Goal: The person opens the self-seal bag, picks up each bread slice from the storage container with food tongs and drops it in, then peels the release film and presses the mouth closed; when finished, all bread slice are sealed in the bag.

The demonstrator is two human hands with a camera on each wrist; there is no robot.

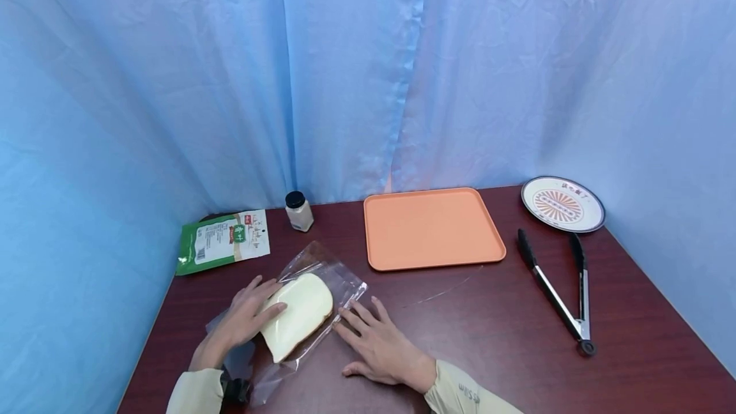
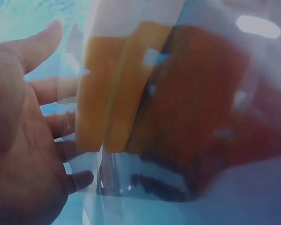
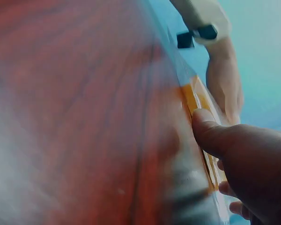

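Observation:
Pale slices of bread with brown crust lie stacked on or in clear plastic wrapping at the front left of the table. My left hand rests at the left edge of the bread, its thumb lying over the top slice. In the left wrist view the bread shows as two thick layers through the film, beside the extended fingers of my left hand. Spread out over the table, my right hand has its fingertips at the wrapping's right edge.
An orange tray lies at the back middle. Black-handled tongs stand splayed on the right, below a patterned plate. A black-capped jar and a green packet are at the back left. Blue curtains surround the table.

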